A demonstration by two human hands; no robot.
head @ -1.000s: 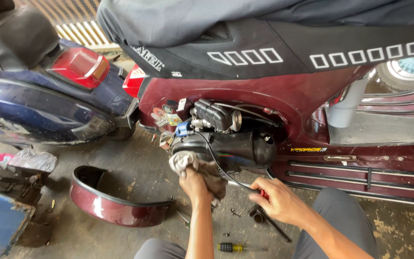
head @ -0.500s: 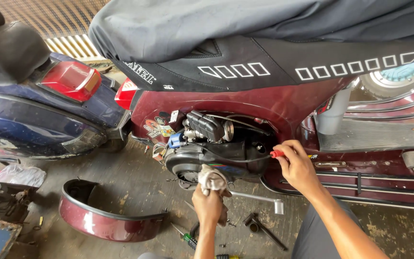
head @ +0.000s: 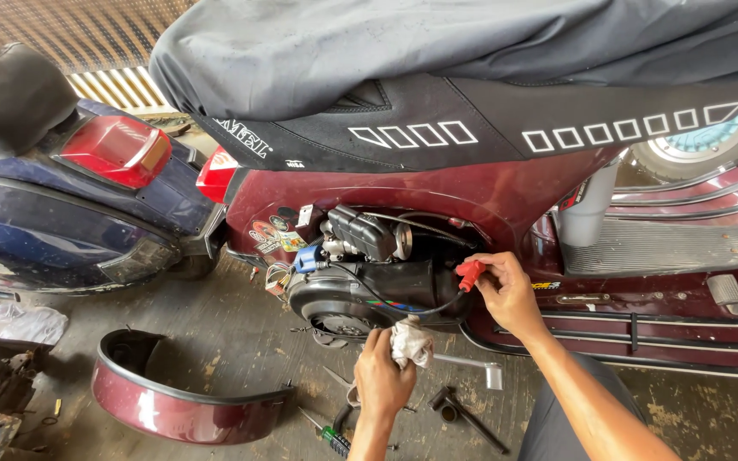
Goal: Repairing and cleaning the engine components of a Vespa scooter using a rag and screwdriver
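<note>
The work goes on low on a stained, cracked concrete floor, beside a maroon scooter whose side cover is off, leaving the engine exposed. A dark grey cover is draped over the scooter's black seat.

The right hand is closed around a red spark plug cap, held just at the right edge of the engine bay; its black lead curves down and left across the engine casing. The left hand is closed on a crumpled whitish rag, pressed up against the underside of the engine.

On the floor to the left lies the removed maroon side panel, curved and open side up. Near the left wrist lie a green-handled screwdriver and a black socket wrench; the scooter's grey kick-start lever juts out just above them.

A dark blue scooter with a red tail light stands close on the left, nearly touching the maroon one's rear. Behind both runs a metal mesh grille with a corrugated sheet below it. A crumpled plastic bag lies at the far left edge.
</note>
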